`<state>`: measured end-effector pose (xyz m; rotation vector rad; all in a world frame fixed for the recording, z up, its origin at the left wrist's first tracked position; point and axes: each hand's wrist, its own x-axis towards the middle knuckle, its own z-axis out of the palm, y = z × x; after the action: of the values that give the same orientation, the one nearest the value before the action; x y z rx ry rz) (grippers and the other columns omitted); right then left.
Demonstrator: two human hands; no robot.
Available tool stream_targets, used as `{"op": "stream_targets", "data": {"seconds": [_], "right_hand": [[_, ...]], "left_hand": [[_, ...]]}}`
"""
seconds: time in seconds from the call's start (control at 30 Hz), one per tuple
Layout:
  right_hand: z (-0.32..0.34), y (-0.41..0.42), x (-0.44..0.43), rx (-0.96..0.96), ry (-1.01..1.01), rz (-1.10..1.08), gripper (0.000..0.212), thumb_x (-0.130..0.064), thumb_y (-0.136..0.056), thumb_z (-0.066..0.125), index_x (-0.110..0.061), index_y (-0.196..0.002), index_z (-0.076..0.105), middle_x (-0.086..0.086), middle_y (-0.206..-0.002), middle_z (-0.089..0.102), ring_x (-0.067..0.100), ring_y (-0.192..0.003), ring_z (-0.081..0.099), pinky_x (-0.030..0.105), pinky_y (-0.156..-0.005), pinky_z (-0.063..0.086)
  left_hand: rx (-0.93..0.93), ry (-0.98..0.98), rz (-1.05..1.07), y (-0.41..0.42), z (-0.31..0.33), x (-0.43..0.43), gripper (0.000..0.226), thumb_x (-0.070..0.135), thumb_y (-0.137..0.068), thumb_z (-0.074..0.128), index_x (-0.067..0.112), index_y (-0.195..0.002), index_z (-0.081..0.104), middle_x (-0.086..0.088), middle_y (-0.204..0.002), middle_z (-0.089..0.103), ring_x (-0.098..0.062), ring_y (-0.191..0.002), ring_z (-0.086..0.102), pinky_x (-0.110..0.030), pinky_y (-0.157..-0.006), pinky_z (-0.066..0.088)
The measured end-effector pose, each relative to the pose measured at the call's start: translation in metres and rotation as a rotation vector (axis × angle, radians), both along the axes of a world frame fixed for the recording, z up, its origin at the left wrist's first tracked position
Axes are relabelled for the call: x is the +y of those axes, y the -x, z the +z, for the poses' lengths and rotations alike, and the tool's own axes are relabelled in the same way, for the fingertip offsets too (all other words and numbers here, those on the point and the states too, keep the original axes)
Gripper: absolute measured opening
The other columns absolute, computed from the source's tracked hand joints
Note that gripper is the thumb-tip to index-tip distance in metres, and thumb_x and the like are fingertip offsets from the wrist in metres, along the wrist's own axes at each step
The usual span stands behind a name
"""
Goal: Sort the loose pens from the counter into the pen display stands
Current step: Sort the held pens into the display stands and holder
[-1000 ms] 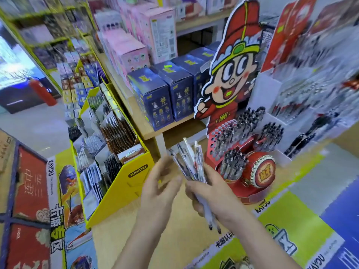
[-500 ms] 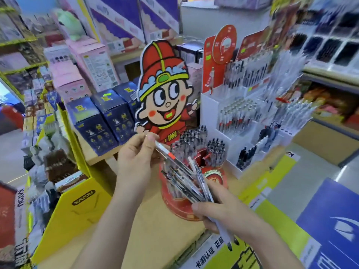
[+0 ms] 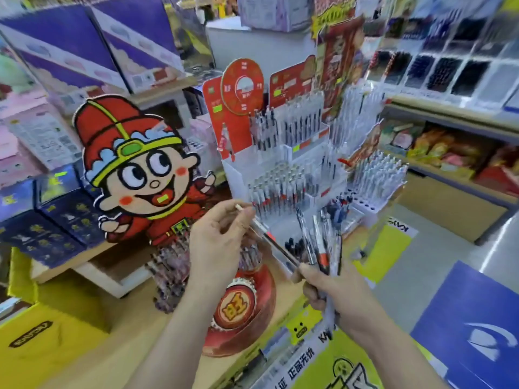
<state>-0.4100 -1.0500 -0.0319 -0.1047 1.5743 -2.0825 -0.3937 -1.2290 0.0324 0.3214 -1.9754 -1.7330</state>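
Note:
My right hand [image 3: 334, 290] grips a bundle of several loose pens [image 3: 323, 245], fanned upward with tips poking out below the fist. My left hand [image 3: 216, 242] pinches the top end of one pen [image 3: 266, 234] that slants down to the bundle. Below the hands sits a round red pen stand [image 3: 241, 307] with a cartoon figure cutout [image 3: 140, 175] behind it and pens in its holes. Behind the hands rises a white tiered pen display stand [image 3: 295, 175], its rows filled with upright pens.
The wooden counter [image 3: 134, 338] carries a yellow cardboard display [image 3: 42, 341] at the left and yellow and blue printed sheets [image 3: 463, 327] at the right. Dark blue boxes [image 3: 56, 220] and pink boxes fill the shelf at the left. Snack shelves run along the right.
The camera has swung right and up, bringing the white tiered stand into centre. My left hand has drawn one pen partly out of the bundle, up and leftward. My right hand keeps its grip.

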Motion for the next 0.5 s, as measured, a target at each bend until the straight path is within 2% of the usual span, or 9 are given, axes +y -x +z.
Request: {"op": "stream_targets", "data": {"seconds": [0.13, 0.23, 0.33, 0.43, 0.5], "right_hand": [[-0.011, 0.031, 0.003, 0.021, 0.017, -0.026, 0.007, -0.007, -0.09, 0.063, -0.002, -0.085, 0.062, 0.011, -0.068, 0.063, 0.017, -0.051, 0.041, 0.022, -0.044, 0.035], [-0.017, 0.056, 0.0, 0.037, 0.001, 0.021, 0.008, -0.014, -0.089, 0.069, -0.008, -0.085, 0.066, 0.014, -0.072, 0.062, 0.017, -0.052, 0.04, 0.023, -0.047, 0.036], [-0.023, 0.087, -0.004, -0.017, -0.053, -0.043, 0.009, -0.015, -0.093, 0.063, -0.009, -0.1, 0.064, 0.016, -0.079, 0.065, 0.016, -0.051, 0.045, 0.024, -0.047, 0.039], [-0.026, 0.118, -0.004, -0.005, -0.186, -0.08, 0.013, -0.017, -0.096, 0.06, -0.01, -0.104, 0.067, 0.005, -0.061, 0.05, 0.019, -0.055, 0.044, 0.027, -0.049, 0.039], [-0.024, 0.133, -0.002, 0.035, -0.22, -0.072, 0.013, -0.016, -0.097, 0.058, -0.011, -0.104, 0.067, 0.003, -0.059, 0.048, 0.021, -0.056, 0.045, 0.03, -0.052, 0.04]], "left_hand": [[-0.037, -0.068, -0.065, 0.028, -0.004, 0.006, 0.012, 0.008, -0.091, 0.058, 0.009, -0.096, 0.069, -0.001, -0.065, 0.065, -0.012, -0.059, 0.062, -0.022, -0.056, 0.053], [-0.07, -0.102, -0.088, 0.048, -0.009, 0.004, 0.015, 0.009, -0.089, 0.061, 0.013, -0.101, 0.071, -0.001, -0.07, 0.066, -0.013, -0.067, 0.063, -0.025, -0.065, 0.056], [-0.046, -0.031, 0.066, 0.075, -0.014, -0.006, 0.012, 0.006, -0.085, 0.068, 0.014, -0.094, 0.072, 0.003, -0.072, 0.071, -0.008, -0.068, 0.067, -0.02, -0.064, 0.055], [-0.056, 0.125, 0.193, 0.104, -0.025, -0.019, 0.012, 0.009, -0.082, 0.073, 0.018, -0.09, 0.072, 0.011, -0.074, 0.071, 0.002, -0.073, 0.066, -0.012, -0.068, 0.05], [-0.114, 0.215, 0.206, 0.12, -0.036, -0.023, 0.012, 0.013, -0.081, 0.075, 0.021, -0.09, 0.072, 0.017, -0.078, 0.069, 0.005, -0.075, 0.064, -0.014, -0.074, 0.051]]}}
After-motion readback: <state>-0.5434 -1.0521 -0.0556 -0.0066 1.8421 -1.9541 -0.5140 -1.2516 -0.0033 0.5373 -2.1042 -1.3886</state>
